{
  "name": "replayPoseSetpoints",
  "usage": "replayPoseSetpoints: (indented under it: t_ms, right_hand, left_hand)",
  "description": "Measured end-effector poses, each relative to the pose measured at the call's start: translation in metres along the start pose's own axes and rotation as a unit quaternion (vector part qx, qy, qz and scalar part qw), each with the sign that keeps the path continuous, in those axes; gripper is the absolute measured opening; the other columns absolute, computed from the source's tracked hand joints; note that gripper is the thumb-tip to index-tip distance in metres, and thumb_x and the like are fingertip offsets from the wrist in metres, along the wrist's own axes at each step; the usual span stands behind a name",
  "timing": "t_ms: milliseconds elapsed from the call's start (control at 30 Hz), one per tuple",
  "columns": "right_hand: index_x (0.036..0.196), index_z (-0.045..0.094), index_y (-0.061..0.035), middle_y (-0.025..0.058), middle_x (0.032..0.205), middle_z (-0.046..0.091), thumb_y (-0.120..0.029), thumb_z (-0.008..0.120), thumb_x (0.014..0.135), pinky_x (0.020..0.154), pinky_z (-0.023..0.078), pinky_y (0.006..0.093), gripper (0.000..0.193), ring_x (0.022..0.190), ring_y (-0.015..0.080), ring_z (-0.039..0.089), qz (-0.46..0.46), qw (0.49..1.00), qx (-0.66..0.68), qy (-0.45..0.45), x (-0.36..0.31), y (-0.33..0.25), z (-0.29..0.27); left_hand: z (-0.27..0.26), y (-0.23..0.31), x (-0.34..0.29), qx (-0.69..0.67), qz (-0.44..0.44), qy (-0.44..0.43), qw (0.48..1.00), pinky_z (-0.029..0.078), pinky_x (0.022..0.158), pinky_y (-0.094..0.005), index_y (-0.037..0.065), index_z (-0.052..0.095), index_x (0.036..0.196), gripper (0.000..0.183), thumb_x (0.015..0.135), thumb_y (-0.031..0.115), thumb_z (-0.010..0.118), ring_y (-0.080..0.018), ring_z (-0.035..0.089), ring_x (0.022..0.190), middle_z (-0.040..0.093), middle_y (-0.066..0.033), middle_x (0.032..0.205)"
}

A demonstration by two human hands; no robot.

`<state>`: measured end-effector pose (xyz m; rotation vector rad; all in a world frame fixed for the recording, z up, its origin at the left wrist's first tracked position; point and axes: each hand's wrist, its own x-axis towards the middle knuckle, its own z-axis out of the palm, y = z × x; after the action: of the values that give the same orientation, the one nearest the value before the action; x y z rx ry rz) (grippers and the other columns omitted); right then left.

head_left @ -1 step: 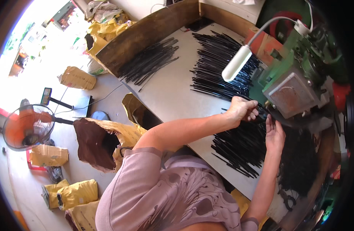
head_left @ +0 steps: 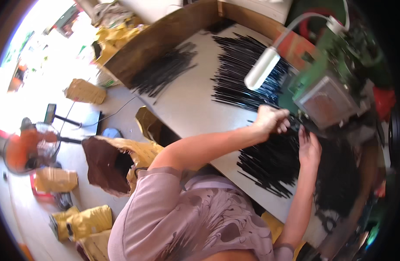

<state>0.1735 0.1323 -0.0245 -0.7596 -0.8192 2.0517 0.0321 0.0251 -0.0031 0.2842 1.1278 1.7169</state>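
My left hand is closed, its fingers curled round a thin black rod at the front of the green machine. Just to the right, my right hand is raised with the fingertips drawn together near the same spot; what they pinch is too dark to make out. Beyond my left hand lies a wide row of black rods on the pale table. A second pile of black rods spreads below my hands, partly under my left wrist.
A white lamp on a bent neck hangs over the rods. More rods lie by the wooden side board. Left of the table stand an open paper sack, a fan and a platform scale. A dark heap sits at the right.
The whole view has shifted slightly and is more blurred. Both hands stay at the machine front, with only a slight movement of the fingers.
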Motion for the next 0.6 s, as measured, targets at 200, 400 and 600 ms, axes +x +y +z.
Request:
replayPoseSetpoints:
  t_ms: [200, 400, 600]
  right_hand:
    - [0.093, 0.052, 0.0065, 0.0181, 0.088, 0.057, -0.011, 0.052, 0.082, 0.072, 0.049, 0.0338, 0.021, 0.084, 0.0263, 0.058, 0.058, 0.996, -0.031, -0.058, 0.003, -0.002, -0.001]
    - [0.097, 0.053, 0.0082, 0.0159, 0.084, 0.059, -0.020, 0.058, 0.079, 0.053, 0.048, 0.0217, 0.034, 0.063, 0.0164, 0.060, -0.025, 0.922, -0.386, -0.018, -0.026, -0.079, -0.028]
    - [0.083, 0.061, 0.0009, 0.0052, 0.068, 0.059, -0.012, 0.057, 0.077, 0.044, 0.040, 0.0202, 0.015, 0.051, 0.0083, 0.052, -0.052, 0.820, -0.569, -0.038, -0.051, -0.104, -0.046]
  left_hand:
    - [-0.011, 0.001, 0.016, 0.030, -0.043, 0.007, 0.999, 0.043, 0.054, -0.0224, -0.001, 0.055, 0.081, 0.012, 0.080, 0.011, 0.053, -0.0157, 0.055, 0.058, 0.059, -0.0102, 0.071]
    - [-0.025, 0.019, 0.032, 0.031, -0.125, -0.087, 0.988, 0.038, 0.048, -0.0191, 0.003, 0.054, 0.086, 0.017, 0.079, 0.018, 0.058, -0.0086, 0.050, 0.056, 0.057, -0.0033, 0.070]
    - [-0.025, 0.019, 0.016, 0.072, -0.107, -0.114, 0.985, 0.043, 0.061, -0.0237, 0.003, 0.054, 0.087, 0.016, 0.079, 0.016, 0.056, -0.0130, 0.054, 0.067, 0.059, -0.0079, 0.082]
